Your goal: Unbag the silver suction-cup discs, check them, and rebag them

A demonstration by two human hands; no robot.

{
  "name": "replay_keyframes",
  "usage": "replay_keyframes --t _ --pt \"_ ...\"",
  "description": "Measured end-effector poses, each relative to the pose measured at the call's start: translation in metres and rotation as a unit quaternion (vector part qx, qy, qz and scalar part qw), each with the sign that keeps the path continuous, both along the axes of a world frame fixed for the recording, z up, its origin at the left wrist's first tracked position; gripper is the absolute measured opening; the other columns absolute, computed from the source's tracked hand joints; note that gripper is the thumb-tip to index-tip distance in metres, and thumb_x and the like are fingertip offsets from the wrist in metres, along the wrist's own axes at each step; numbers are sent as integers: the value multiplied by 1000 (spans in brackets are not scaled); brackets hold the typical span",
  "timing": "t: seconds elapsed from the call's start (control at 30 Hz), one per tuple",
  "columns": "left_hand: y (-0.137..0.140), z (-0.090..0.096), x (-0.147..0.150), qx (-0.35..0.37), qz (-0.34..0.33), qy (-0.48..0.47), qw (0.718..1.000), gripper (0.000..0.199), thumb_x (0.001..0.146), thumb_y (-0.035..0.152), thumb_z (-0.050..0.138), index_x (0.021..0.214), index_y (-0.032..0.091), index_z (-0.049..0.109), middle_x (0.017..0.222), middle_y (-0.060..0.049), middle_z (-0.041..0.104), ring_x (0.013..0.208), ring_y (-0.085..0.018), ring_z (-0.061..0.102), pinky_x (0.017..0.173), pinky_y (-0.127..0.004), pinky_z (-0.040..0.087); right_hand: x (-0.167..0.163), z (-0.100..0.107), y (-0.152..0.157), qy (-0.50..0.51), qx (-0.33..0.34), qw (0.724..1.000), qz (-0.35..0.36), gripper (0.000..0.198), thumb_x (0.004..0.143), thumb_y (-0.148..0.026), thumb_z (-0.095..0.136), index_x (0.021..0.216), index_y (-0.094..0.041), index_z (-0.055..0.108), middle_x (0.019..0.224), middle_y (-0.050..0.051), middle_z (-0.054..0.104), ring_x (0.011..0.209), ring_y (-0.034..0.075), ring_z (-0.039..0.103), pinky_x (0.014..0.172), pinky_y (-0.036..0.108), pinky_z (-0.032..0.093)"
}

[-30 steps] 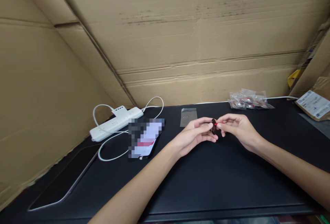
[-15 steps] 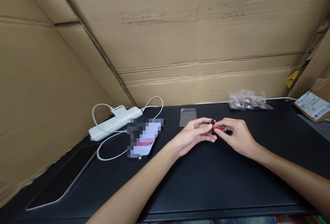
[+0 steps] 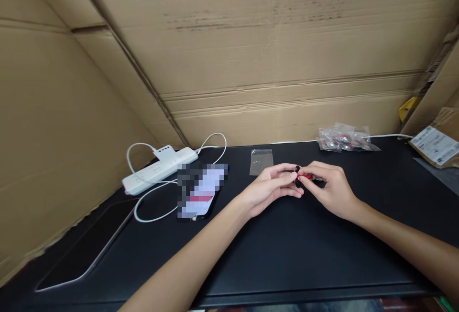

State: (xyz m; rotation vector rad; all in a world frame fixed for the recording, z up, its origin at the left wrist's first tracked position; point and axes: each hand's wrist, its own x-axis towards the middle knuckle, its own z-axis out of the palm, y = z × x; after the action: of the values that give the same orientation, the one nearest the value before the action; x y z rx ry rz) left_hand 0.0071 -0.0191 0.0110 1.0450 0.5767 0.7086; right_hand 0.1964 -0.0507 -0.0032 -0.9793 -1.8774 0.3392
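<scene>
My left hand is closed on a small dark round piece, pinched between thumb and fingers. Against it, my right hand pinches a small red piece with thumb and forefinger. The two pieces meet between my fingertips, and much of both is covered, so their kind cannot be made out. Just beyond my left hand a small clear plastic bag lies flat on the black table.
Clear packets with red and silvery items lie at the back right, near a labelled brown parcel. On the left are a white power strip with cables, a phone and a dark flat panel. Cardboard walls enclose the table.
The dark piece and the red piece have shifted slightly between my fingertips, and less of the red one shows. Both hands keep nearly the same place. The view has moved a little.
</scene>
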Motion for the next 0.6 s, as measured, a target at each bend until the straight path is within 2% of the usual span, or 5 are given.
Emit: replay_keyframes --t 0.33,0.6 --pt "0 -2 0 3 -3 -7 1000 34 82 24 76 109 10 62 88 -9 70 79 -20 72 83 -37 56 -2 -3 -4 -22 60 998 -4 17 92 -14 58 98 -19 73 86 7 70 70 16 65 66 29 53" --pt "1 -4 -1 -10 -7 -22 1000 34 81 22 76 110 11 62 91 -10 71 79 -20 72 83 -37 56 -8 0 -9 14 88 995 -35 16 90 -15 60 93 -21 75 83 6 66 70 16 63 61 29 52"
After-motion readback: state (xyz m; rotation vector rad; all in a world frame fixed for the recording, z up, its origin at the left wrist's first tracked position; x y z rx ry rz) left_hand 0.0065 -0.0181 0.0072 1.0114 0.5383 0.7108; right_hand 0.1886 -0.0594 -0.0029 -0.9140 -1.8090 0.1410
